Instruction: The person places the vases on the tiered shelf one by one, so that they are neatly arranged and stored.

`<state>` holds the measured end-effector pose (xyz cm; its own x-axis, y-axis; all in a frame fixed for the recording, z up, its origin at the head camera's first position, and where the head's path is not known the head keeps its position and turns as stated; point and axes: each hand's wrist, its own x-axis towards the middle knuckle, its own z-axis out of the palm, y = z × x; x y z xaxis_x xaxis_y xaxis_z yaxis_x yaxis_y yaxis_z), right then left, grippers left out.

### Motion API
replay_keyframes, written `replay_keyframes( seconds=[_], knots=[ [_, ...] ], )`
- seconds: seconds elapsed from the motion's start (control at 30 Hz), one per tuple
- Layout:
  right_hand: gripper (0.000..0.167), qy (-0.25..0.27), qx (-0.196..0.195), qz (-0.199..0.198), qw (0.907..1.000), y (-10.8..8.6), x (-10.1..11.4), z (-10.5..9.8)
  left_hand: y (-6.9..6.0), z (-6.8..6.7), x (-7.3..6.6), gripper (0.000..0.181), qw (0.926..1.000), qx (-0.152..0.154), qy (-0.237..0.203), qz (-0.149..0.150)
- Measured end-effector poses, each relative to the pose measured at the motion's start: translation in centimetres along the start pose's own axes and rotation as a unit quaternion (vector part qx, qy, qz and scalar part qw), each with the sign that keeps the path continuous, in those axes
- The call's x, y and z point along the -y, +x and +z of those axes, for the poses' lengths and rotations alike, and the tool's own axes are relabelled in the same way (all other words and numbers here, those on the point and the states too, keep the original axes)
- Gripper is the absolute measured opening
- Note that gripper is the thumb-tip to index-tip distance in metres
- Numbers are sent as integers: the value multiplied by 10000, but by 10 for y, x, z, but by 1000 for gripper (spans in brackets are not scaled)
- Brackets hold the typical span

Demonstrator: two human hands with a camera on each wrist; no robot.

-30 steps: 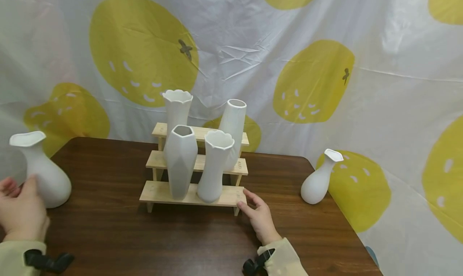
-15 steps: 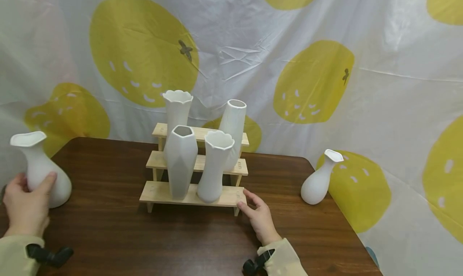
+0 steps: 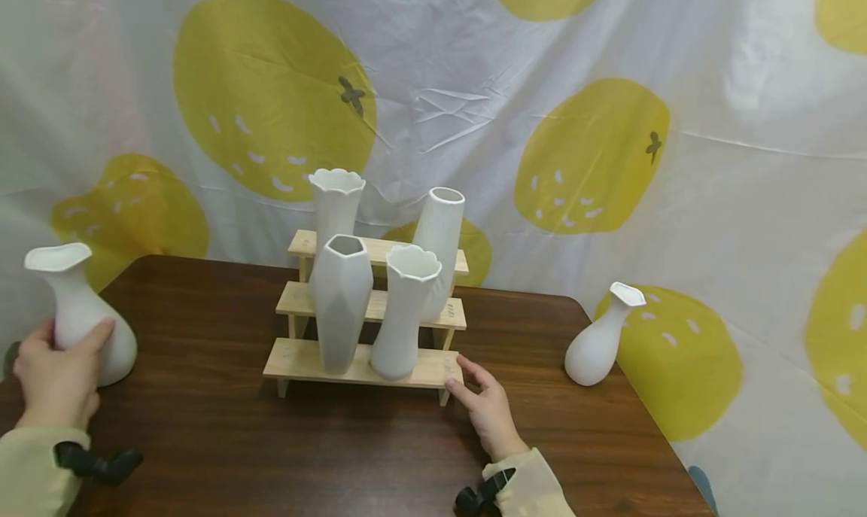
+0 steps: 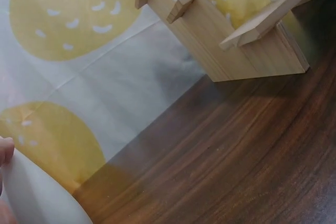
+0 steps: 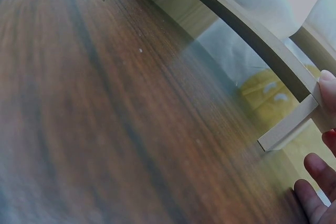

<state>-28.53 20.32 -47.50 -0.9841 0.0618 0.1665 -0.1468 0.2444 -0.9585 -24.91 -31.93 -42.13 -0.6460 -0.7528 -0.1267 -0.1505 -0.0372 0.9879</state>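
My left hand (image 3: 61,378) grips the belly of a white vase (image 3: 84,317) at the table's left, with the thumb across its near side. The vase has a flared, wavy mouth and stands upright. At the edge of the left wrist view, part of the same vase (image 4: 39,198) shows. In the middle is a three-step wooden stand (image 3: 298,359) bearing several white vases. My right hand (image 3: 491,412) holds the right end of its lowest step, the thumb at the front corner. In the right wrist view the thumb (image 5: 328,93) lies against the step's end, above the other fingers.
A faceted vase (image 3: 342,306) and a scalloped-rim vase (image 3: 398,321) stand on the lowest step; two taller vases are behind. Another white vase (image 3: 596,344) with a narrow neck stands near the right edge of the brown table (image 3: 305,457). A fruit-print curtain (image 3: 440,73) hangs behind.
My left hand has come up around the vase, its thumb shifting from the vase's left side onto its belly. My right hand keeps its place on the stand. The view has shifted slightly.
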Motion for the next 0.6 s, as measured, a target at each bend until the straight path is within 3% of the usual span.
replay_keyframes(
  seconds=[0.3, 0.4, 0.6],
  knots=[
    [49, -41, 86, 7, 10000, -8, 18, 0, -8, -3, -4, 84, 9957, 222, 888, 142],
    [50, -11, 52, -3, 10000, -1, 2, 0, -5, -4, -3, 87, 9935, 275, 1084, 199],
    [51, -38, -1, -55, 10000, 1, -1, 0, -2, -4, -2, 86, 9925, 196, 1187, 233]
  ],
)
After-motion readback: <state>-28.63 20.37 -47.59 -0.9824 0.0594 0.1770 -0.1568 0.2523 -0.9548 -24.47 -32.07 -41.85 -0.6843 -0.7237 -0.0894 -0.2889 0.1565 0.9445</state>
